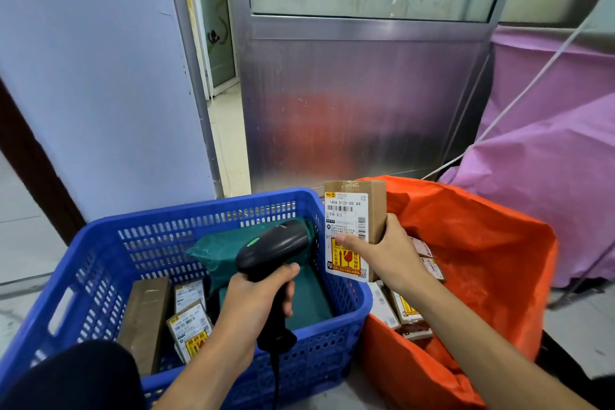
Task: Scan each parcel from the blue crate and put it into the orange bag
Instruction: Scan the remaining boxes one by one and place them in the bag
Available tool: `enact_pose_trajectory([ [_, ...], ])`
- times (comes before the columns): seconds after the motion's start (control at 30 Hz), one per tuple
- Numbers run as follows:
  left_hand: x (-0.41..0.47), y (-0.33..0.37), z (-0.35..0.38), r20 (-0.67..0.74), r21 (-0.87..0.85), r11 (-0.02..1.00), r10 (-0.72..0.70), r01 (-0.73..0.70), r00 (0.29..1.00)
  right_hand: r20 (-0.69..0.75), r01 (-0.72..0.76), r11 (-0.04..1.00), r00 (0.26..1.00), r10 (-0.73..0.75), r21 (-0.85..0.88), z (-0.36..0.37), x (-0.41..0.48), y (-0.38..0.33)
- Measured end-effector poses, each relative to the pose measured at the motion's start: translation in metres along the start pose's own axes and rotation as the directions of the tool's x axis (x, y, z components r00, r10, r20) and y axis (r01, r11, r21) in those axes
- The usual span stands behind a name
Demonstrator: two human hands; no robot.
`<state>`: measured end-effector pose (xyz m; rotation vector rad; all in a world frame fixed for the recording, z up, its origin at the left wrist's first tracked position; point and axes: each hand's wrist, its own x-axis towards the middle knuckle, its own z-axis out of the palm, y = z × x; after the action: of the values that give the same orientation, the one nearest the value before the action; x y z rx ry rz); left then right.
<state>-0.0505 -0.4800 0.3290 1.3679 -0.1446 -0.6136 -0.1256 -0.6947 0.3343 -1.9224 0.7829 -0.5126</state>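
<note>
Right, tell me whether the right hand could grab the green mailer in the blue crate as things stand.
Probably not yet. The right hand is closed around a cardboard parcel, and the scanner in the left hand hangs over the green mailer. The blue crate is open on top.

Pale tiled floor bearing the blue crate and, just beside it, the open orange bag.

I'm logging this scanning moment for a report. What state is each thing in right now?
Left hand: gripping the scanner handle.
Scanner: aimed at the parcel, green light on.
Right hand: holding the cardboard parcel.
Cardboard parcel: upright, label facing the scanner.
Blue crate: still holds parcels.
Green mailer: lying in the crate.
Orange bag: open, several parcels inside.
</note>
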Motion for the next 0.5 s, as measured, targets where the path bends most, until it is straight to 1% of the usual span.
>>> enact_pose_trajectory([
  [0.5, -0.001, 0.0, -0.0011, -0.004, 0.017, 1.0, 0.017, -0.017, 1.0, 0.015, 0.005, 1.0, 1.0, -0.005, 0.003, -0.0014, 0.0001, 0.0022],
])
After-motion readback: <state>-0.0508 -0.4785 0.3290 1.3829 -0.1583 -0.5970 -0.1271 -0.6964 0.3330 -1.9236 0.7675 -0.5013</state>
